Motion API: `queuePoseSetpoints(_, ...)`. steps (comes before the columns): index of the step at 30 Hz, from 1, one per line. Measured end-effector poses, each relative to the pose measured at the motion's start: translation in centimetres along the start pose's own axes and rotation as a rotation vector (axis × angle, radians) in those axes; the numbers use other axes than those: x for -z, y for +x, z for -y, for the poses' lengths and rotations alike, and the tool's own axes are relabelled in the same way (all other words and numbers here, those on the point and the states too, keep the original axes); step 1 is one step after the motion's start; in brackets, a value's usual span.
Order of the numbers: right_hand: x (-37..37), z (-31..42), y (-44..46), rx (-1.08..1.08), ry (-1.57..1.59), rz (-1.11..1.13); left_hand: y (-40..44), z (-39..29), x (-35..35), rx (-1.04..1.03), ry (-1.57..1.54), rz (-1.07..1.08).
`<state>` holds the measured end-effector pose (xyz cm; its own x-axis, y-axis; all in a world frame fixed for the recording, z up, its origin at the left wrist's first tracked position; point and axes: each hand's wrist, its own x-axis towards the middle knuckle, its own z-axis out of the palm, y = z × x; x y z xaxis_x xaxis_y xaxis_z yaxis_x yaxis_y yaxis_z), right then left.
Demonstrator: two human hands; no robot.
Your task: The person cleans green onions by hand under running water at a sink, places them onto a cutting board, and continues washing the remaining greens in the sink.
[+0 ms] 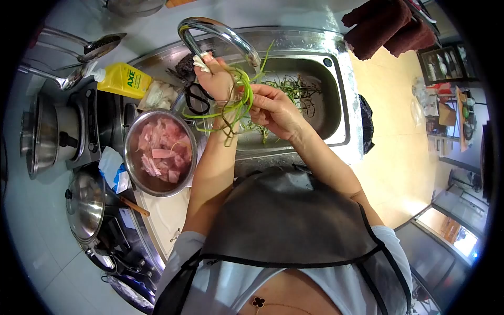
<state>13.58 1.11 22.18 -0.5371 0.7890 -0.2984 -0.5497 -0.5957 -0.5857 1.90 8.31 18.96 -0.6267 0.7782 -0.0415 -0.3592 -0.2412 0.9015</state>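
My left hand (216, 79) is closed around a bunch of scallions (245, 92) beside the faucet (215, 29). White ends stick out past its fingers, and long green leaves hang across the wrist. My right hand (277, 109) pinches the leaves from the other side, over the sink's near left part. Some leaves in the bunch look brownish and limp. Inside the steel sink (336, 105) lies a heap of dark green scraps and thin stalks (299, 90). Black-handled scissors (199, 100) rest just left of my left wrist.
A steel bowl (192, 157) of raw meat pieces in liquid (163, 149) stands left of my left forearm. Behind it are a yellow detergent bottle (125, 80) and hanging ladles (102, 47). A lidded pan (85, 205) sits further left. Dark red cloths (378, 29) hang at upper right.
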Motion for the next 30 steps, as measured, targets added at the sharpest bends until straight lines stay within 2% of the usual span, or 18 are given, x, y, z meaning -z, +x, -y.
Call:
queuePoseSetpoints(2,0.1,-0.1,0.2,-0.026,0.063,0.018,0.1,0.3,0.2,-0.113,0.035,0.011)
queuePoseSetpoints(4,0.3,-0.3,0.3,-0.051,0.124,0.033,-0.1,0.4,0.1,-0.094,0.004,-0.015)
queuePoseSetpoints(7,0.5,-0.5,0.3,-0.057,0.078,0.042,-0.3,0.1,0.1,-0.074,-0.033,-0.045)
queuePoseSetpoints(9,0.2,-0.4,0.2,-0.058,-0.11,-0.107,-0.4,0.0,0.0,-0.072,-0.038,-0.047)
queuePoseSetpoints(10,0.3,-0.6,0.1,-0.058,-0.11,-0.109,-0.3,-0.1,0.0,-0.079,-0.032,-0.061)
queuePoseSetpoints(12,0.7,-1.0,0.2,0.14,-0.562,-0.406,0.3,0.1,0.3,-0.085,-0.025,-0.074)
queuePoseSetpoints(13,1.1,-1.0,0.0,0.14,-0.561,-0.406,1.1,0.3,0.8,-0.127,-0.039,-0.159)
queuePoseSetpoints(14,2.0,-0.8,-0.5,0.236,-0.558,-0.566,2.1,0.5,1.5,-0.169,-0.054,-0.244)
queuePoseSetpoints(15,3.2,-0.4,-1.1,0.332,-0.552,-0.725,2.8,-0.5,2.6,-0.177,0.016,-0.18)
queuePoseSetpoints(17,8.5,0.3,-2.3,0.452,-0.681,-0.833,3.9,-1.9,2.8,-0.263,0.068,-0.173)
queuePoseSetpoints(19,14.0,1.3,-3.5,0.616,-1.133,-1.113,4.0,-2.7,2.5,-0.309,0.05,-0.159)
queuePoseSetpoints(21,21.4,0.9,-4.7,0.58,-1.626,-1.229,4.1,-2.9,2.6,-0.352,0.024,-0.126)
queuePoseSetpoints(22,24.2,0.0,-5.3,0.582,-1.626,-1.231,4.0,-2.6,2.8,-0.356,0.1,-0.106)
queuePoseSetpoints(24,27.7,-0.9,-6.1,0.029,-2.131,-0.96,3.2,-2.8,2.7,-0.321,0.293,-0.074)
queuePoseSetpoints(25,26.3,-0.6,-5.8,0.031,-2.13,-0.966,3.2,-2.4,2.5,-0.322,0.29,-0.071)
queuePoseSetpoints(27,18.4,0.4,-4.1,0.381,-2.158,-0.854,2.8,-1.4,2.6,-0.354,0.358,0.001)
queuePoseSetpoints(29,13.6,1.3,-1.8,0.536,-1.745,-0.601,1.8,-0.8,1.8,-0.352,0.345,0.018)
queuePoseSetpoints(30,10.7,1.2,-0.7,0.513,-1.464,-0.543,1.6,-0.2,1.5,-0.351,0.33,0.055)
